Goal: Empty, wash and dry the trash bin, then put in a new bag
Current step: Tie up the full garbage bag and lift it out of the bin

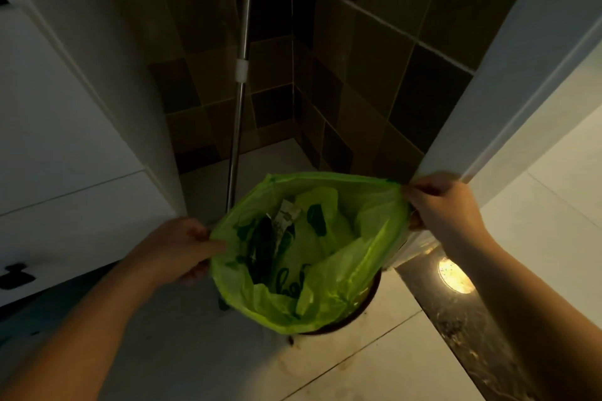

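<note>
A bright green trash bag hangs open between my hands, with crumpled green plastic and a paper wrapper inside. My left hand pinches the bag's left rim. My right hand pinches the right rim, so the mouth is stretched wide. Under the bag only a dark curved edge of the round trash bin shows, standing on the floor; the bag hides the remainder of it.
A metal mop pole leans in the dark tiled corner just behind the bag. White cabinet drawers stand on the left and a white door frame on the right. A dark stone threshold crosses the pale floor tiles at right.
</note>
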